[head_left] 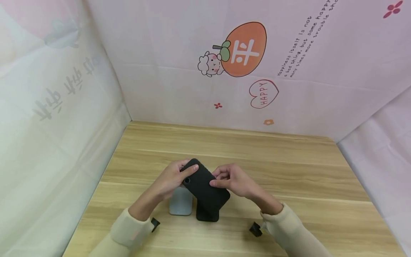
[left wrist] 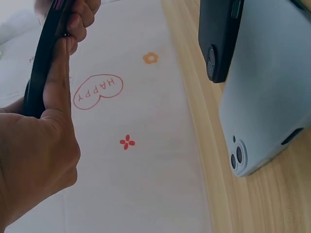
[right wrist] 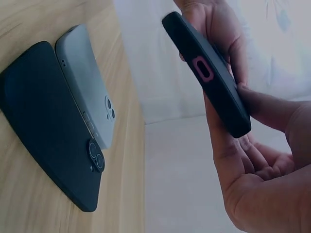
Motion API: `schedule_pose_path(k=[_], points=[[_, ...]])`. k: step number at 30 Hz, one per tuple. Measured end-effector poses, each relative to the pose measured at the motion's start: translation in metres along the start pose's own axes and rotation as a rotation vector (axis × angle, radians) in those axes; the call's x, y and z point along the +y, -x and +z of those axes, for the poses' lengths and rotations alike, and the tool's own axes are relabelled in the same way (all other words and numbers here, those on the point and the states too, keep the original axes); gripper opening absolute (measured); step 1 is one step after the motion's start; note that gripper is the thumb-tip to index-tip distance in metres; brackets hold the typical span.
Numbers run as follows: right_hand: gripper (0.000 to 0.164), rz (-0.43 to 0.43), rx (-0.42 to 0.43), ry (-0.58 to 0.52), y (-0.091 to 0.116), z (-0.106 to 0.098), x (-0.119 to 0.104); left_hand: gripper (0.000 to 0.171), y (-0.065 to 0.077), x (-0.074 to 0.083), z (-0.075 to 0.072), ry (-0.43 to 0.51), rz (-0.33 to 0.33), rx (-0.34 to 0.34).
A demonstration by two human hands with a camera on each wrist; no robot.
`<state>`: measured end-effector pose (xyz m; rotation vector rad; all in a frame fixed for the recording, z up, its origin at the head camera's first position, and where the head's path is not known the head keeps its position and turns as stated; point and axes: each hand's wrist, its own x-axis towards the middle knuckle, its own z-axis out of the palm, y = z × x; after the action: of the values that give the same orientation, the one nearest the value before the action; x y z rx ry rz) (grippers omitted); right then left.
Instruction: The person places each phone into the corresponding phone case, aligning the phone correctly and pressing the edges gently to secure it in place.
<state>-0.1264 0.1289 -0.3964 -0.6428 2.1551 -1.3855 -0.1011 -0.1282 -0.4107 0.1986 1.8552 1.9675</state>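
Both hands hold a black phone (head_left: 205,185) slantwise above the table, its back and round camera facing up in the head view. My left hand (head_left: 173,178) grips the camera end, thumb over the back. At the opposite long edge, my right hand (head_left: 234,180) pinches it, thumb on the back and the other fingers curled. A pink-rimmed port opening shows on the end of the held phone (right wrist: 206,70) in the right wrist view. Below lie a pale blue-grey phone (head_left: 181,204) and a second black phone (head_left: 207,215), partly covered in the head view by the held one.
The wooden table (head_left: 289,171) is bordered at the back and sides by white printed cloth (head_left: 173,92). Small black pieces (head_left: 255,229) show by both sleeve cuffs. The two lying phones are side by side, camera backs up.
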Motion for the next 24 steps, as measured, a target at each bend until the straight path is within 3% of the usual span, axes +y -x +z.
schedule_pose_path(k=[5,8,17,24], points=[[0.017,0.083,0.077,-0.124,-0.009,-0.003,0.002,0.039,-0.012,-0.001,-0.012,0.138,-0.040,0.073],[0.020,0.121,0.115,-0.207,-0.017,-0.005,0.005,0.034,-0.020,-0.003,-0.019,0.178,-0.062,0.083],[0.017,0.162,0.191,-0.301,-0.053,-0.010,0.018,0.025,-0.055,-0.004,-0.039,0.056,-0.085,0.132],[0.014,0.200,0.226,-0.238,-0.083,-0.013,0.032,0.028,-0.090,-0.009,-0.059,-0.004,-0.123,0.174]])
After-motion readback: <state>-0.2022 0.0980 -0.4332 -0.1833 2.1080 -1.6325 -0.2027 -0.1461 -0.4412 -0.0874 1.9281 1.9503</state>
